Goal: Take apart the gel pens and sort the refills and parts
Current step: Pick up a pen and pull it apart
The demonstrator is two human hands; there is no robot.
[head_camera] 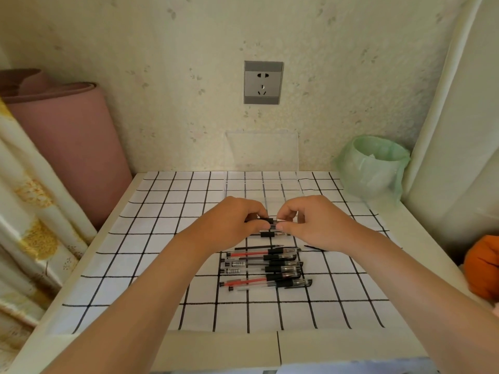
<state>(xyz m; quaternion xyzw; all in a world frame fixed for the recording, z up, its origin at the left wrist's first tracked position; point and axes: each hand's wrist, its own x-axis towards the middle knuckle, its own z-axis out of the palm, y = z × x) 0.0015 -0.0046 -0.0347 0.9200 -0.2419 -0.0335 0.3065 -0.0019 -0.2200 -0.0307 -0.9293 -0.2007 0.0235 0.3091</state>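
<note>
My left hand (237, 220) and my right hand (310, 220) meet over the middle of the checked tablecloth (151, 238) and both pinch one gel pen (272, 220) with a black grip, held level between them. Under the hands lie two more pens or pen parts (270, 234), partly hidden. A bundle of several gel pens (267, 265) with red and black refills and black caps lies side by side just nearer to me. A thin black refill (314, 248) lies on the cloth under my right wrist.
A clear plastic box (262, 182) with its lid up stands at the back of the table. A bin lined with a green bag (372, 163) is at the back right. A pink roll (67, 147) leans at the left, an orange object (483, 263) sits at the right edge.
</note>
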